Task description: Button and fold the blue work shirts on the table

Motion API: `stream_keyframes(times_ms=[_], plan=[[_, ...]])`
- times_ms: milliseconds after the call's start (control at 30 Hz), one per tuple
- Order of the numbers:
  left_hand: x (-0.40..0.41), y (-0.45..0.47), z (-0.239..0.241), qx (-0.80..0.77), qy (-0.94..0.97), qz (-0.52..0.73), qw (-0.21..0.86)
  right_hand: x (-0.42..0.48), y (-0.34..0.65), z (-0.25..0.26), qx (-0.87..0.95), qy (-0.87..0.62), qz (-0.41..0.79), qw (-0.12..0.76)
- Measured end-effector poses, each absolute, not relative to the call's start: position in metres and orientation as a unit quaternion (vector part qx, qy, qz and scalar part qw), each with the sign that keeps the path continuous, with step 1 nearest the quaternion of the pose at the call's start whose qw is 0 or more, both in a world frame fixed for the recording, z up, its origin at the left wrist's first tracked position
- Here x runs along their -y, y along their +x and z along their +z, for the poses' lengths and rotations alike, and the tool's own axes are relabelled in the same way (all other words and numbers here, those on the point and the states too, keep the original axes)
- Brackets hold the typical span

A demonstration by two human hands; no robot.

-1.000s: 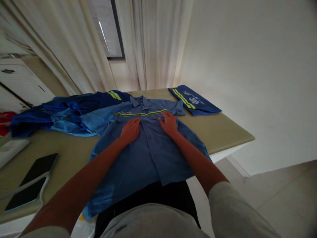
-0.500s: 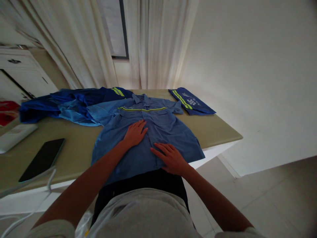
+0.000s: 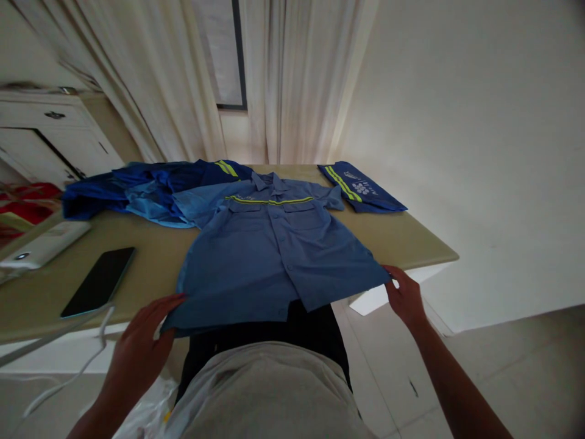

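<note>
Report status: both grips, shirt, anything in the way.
Left grip and right grip holding hem of shirt. Shirt spread front up, hem past table edge. Possible obstruction: blue clothes pile beside one sleeve.

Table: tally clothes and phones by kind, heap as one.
Shirt, spread out, hem corners in the left hand and right hand: 1
Folded garment: 1
Clothes heap, pieces inside unclear: 1
Phone: 1
Total: 4
</note>
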State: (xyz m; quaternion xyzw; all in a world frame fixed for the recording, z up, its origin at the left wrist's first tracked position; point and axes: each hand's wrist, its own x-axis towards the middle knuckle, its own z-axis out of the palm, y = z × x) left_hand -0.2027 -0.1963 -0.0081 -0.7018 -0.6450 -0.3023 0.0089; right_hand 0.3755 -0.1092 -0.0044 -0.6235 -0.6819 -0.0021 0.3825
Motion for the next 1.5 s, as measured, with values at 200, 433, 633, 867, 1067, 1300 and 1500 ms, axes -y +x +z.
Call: stream_keyframes(times_ms=[200,433,633,867,1067,1300,1500], plan=[[0.201,-0.170,0.042,0.647,-0.670,-0.361,-0.050,0.115,0.349,0.075,0.600,-0.643,0.041,0.473],[0.221,-0.169,-0.008,0.559,-0.795,-0.178,0.155,0.149,0.367,0.031,0.718,-0.662,-0.088,0.197],[0.185,-0.087,-0.027,0.412,-0.868,-0.176,0.215,0.146,0.297,-0.019,0.861,-0.417,-0.226,0.183],[0.141,-0.027,-0.036,0.464,-0.853,-0.172,0.168,0.117,0.237,-0.028,0.872,-0.354,-0.171,0.292],[0.148,-0.030,-0.021,0.463,-0.869,-0.152,0.089,0.111,0.211,-0.010,0.854,-0.372,-0.035,0.363],[0.097,-0.074,0.030,0.464,-0.863,-0.183,-0.081,0.107,0.206,0.019,0.881,-0.408,-0.006,0.239],[-0.024,-0.212,0.058,0.792,-0.557,-0.241,0.058,0.033,0.192,0.047,0.902,-0.384,0.006,0.199]])
